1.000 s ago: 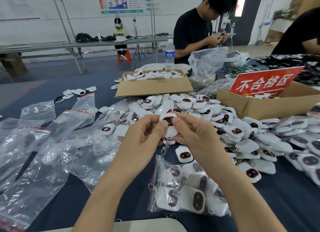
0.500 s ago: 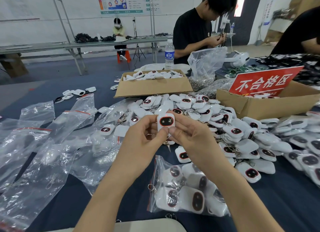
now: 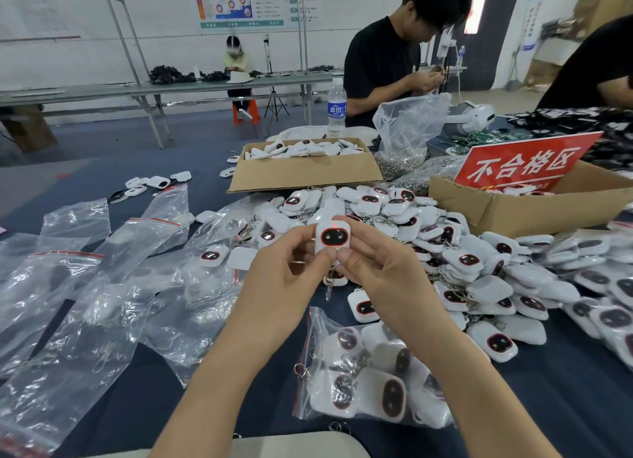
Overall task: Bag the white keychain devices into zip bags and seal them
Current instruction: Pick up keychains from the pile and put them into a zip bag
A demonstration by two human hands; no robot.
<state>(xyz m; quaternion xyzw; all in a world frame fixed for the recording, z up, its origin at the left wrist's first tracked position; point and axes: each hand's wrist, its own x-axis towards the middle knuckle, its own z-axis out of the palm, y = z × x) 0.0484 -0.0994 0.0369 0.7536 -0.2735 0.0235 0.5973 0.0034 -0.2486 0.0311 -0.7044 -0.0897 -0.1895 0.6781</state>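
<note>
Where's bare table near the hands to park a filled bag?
Bare cloth at the near right, between the filled bag and the device pile. A narrower strip lies left of that bag, bordered by the empty bags. Centre, left and far right are crowded.

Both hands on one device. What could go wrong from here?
1. The left hand and right hand only pinch the keychain device by fingertips; it may slip into the loose pile.
2. Its dangling clasp may snag.
3. A key ring pokes out at the filled zip bag edge, so sealing may fail.
</note>
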